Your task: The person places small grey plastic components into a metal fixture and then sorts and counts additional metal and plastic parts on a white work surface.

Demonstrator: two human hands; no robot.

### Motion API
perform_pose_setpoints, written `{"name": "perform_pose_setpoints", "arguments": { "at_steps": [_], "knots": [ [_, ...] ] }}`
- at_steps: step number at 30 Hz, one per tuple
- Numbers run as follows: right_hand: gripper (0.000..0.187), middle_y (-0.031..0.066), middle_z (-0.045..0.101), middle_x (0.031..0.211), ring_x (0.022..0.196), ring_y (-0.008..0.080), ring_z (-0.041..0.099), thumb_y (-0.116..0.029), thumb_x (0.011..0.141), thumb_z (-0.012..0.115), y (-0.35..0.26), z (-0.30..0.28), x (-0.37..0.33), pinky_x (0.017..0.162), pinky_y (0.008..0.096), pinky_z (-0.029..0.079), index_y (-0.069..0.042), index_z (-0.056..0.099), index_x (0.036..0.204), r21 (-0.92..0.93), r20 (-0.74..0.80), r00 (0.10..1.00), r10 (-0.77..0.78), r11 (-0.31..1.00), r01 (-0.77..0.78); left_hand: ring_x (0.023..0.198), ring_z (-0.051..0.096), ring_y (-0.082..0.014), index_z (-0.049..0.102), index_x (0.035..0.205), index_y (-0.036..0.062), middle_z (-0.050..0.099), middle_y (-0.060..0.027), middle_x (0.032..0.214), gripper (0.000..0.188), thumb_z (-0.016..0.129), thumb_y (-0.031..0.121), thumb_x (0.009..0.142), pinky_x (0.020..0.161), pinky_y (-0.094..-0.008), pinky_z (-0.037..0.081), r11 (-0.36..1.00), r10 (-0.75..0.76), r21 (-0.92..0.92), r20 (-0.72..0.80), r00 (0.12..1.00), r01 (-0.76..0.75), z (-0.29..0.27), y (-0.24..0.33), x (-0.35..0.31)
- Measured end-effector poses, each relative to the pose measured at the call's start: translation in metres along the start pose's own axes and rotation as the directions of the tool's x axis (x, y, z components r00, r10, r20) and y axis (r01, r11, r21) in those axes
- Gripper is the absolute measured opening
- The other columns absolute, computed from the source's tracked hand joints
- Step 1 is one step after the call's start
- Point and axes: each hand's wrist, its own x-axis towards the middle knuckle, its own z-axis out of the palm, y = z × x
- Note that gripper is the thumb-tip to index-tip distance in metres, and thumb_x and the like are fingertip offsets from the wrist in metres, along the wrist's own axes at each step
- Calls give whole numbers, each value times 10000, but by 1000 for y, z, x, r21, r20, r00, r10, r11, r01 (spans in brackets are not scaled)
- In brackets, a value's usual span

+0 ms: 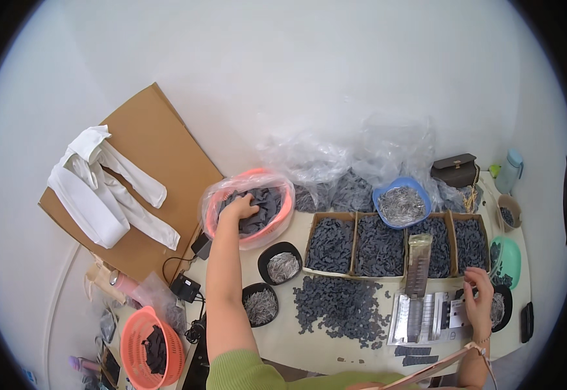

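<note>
My left hand (240,207) reaches into a pink basket (289,211) lined with clear plastic at the back left. Its thumb and a finger are spread over dark grey flat pieces (267,207) there; the other fingertips are hard to see. My right hand (479,298) hovers at the right edge of a metal fixture (420,318), fingers loosely bent and apart, with nothing visible in them. An upright clear slotted holder (418,266) stands at the back of the fixture. Dark strips (416,355) lie in front of it.
Cardboard compartments (355,276) hold small dark pieces, with a loose pile (339,309) before them. Black bowls (280,262) and a blue bowl (402,203) contain thin metal pieces. A green bowl (509,260) stands right; an orange basket (134,351) is lower left. White garments (98,195) lie on cardboard.
</note>
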Motion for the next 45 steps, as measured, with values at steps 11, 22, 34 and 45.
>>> {"name": "perform_pose_setpoints", "arguments": {
  "at_steps": [11,22,34,45],
  "knots": [
    [177,161,621,1026,889,290,619,68,781,580,-5,1,1,755,319,495,29,601,953,5,-6,1000,26,1000,-25,1310,408,-384,428,1407,167,164,-203,1547,673,642,300,783,1102,-405,338,949,-303,-153,-220,927,274,7,18,42],
    [142,142,630,952,795,243,605,58,807,576,-12,4,1,705,304,481,34,604,943,10,21,996,-85,996,85,1195,521,-392,573,1307,204,463,-230,1371,634,721,402,723,1052,-406,381,915,404,-20,80,911,-404,12,-10,-17],
    [143,151,652,938,865,303,632,29,792,601,-21,-6,-6,757,345,494,26,635,931,2,62,988,-144,990,144,944,642,-294,673,1053,96,659,-162,935,359,703,335,786,843,-410,508,960,-68,232,-348,935,156,-3,42,-81],
    [134,151,652,941,878,319,627,-12,807,627,-27,-4,-10,773,369,497,10,645,938,63,101,979,-177,983,171,1038,541,-391,626,1097,96,586,-212,1068,293,556,288,887,883,-463,445,785,507,-129,-426,749,-605,92,186,-66]
  ]
}}
